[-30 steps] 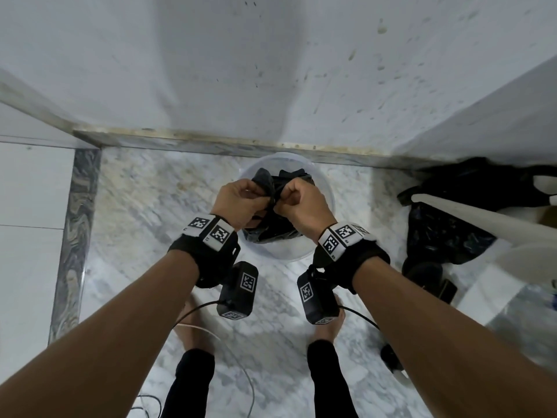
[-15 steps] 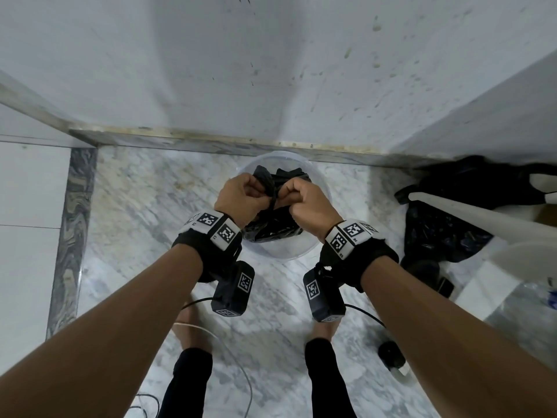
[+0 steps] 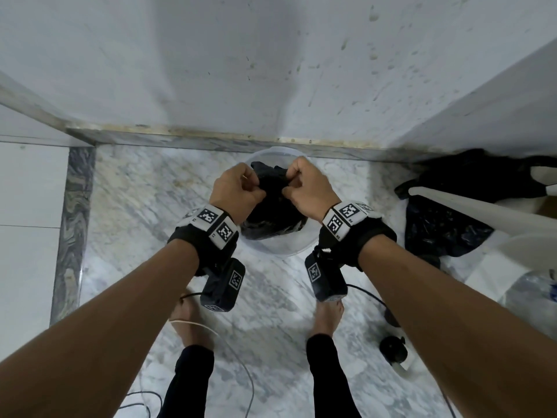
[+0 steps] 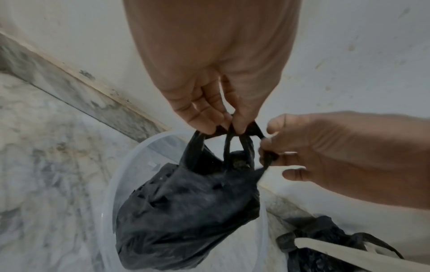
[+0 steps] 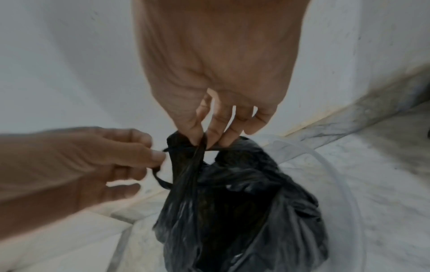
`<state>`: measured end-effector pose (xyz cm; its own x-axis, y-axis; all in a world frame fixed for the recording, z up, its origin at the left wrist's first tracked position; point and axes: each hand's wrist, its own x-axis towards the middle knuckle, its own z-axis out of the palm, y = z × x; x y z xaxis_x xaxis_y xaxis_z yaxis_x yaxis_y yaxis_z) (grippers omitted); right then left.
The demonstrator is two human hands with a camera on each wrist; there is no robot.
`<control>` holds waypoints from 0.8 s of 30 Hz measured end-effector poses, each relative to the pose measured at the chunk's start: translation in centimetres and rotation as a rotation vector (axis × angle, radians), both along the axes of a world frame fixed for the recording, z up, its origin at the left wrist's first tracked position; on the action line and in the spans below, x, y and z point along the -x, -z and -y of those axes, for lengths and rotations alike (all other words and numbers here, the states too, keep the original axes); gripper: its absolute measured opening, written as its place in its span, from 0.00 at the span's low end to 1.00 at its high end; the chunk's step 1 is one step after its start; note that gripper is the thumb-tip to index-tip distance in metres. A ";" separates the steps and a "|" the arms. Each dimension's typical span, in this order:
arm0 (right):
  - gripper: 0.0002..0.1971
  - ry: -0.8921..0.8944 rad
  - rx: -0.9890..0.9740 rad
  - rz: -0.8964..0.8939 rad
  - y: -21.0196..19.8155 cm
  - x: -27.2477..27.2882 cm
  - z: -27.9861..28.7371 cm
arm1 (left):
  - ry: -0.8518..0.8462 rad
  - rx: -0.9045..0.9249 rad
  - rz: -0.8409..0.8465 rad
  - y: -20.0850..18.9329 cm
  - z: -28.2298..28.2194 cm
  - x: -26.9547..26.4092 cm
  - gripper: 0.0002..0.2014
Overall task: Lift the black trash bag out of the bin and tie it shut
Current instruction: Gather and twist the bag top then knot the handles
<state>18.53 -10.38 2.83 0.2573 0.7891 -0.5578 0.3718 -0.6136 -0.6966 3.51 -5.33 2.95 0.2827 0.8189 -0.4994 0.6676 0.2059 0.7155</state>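
A full black trash bag (image 3: 271, 212) hangs just over a round translucent bin (image 3: 272, 251) standing on the marble floor by the wall. My left hand (image 3: 253, 190) and right hand (image 3: 289, 188) each pinch one of the bag's handle strips at its top, knuckles up. The left wrist view has my left hand (image 4: 223, 128) pinching thin loops of the bag (image 4: 186, 211), with my right hand (image 4: 270, 154) gripping a twisted strip beside it. In the right wrist view my right hand (image 5: 204, 138) pinches gathered plastic of the bag (image 5: 232, 211), and my left hand (image 5: 153, 160) holds a loop.
A second black bag (image 3: 446, 227) lies on the floor at the right under a slanted white bar (image 3: 482, 211). A small round black object (image 3: 393, 349) and cables lie near my bare feet (image 3: 188, 318). The wall stands right behind the bin.
My hands have drawn slightly apart at the top of the bag, stretching the handle strips between them. The bag stays over the bin.
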 end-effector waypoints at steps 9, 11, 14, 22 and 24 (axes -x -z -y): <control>0.17 -0.502 0.074 0.591 3.3 -6.9 1.6 | 0.412 -0.276 -0.322 1.9 -4.2 3.5 0.16; 0.18 -0.612 0.085 0.672 4.4 -7.4 2.2 | 0.553 -0.316 -0.392 2.8 -4.2 3.9 0.16; 0.17 -0.751 0.096 0.757 5.6 -7.4 2.7 | 0.704 -0.394 -0.459 3.8 -3.6 4.1 0.16; 0.11 -0.667 -0.008 0.557 4.9 -10.9 4.7 | 0.479 -0.262 -0.230 3.9 -3.4 7.1 0.06; 0.06 -0.570 -0.159 0.450 3.6 -10.7 4.5 | 0.156 -0.040 -0.041 3.3 -3.8 6.8 0.04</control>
<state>29.23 -14.88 -0.80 -0.0396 0.9311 -0.3626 0.8729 -0.1444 -0.4661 -3.25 -1.49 -0.31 0.3883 0.7861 -0.4810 0.7179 0.0692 0.6927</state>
